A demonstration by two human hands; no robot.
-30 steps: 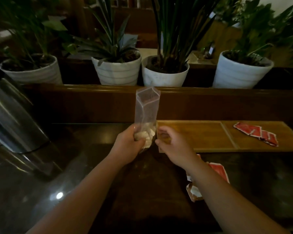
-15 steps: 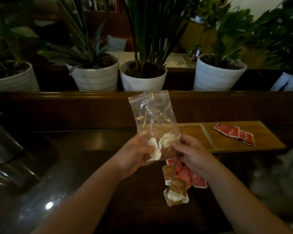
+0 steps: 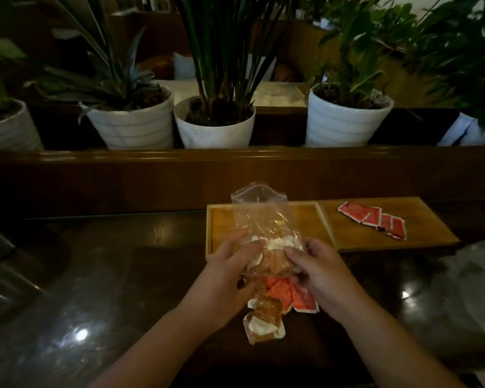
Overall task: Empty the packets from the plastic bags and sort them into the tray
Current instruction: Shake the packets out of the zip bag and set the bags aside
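Both hands on the bag, just above the dark table!

The left hand (image 3: 230, 271) and right hand (image 3: 318, 271) each pinch a lower side of the clear plastic bag (image 3: 261, 219), its sealed strip pointing up, brown-and-white packets (image 3: 275, 254) bunched at the bottom between the fingers. Below, loose packets (image 3: 266, 317) (brown and red ones) lie on the table (image 3: 109, 275). Behind sits the wooden tray (image 3: 331, 233): red packets (image 3: 373, 221) in its right compartment, the left one partly hidden by the bag.

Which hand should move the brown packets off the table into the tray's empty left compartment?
Right hand, probably: it's nearer the tray, while the left hand supports the plastic bag.
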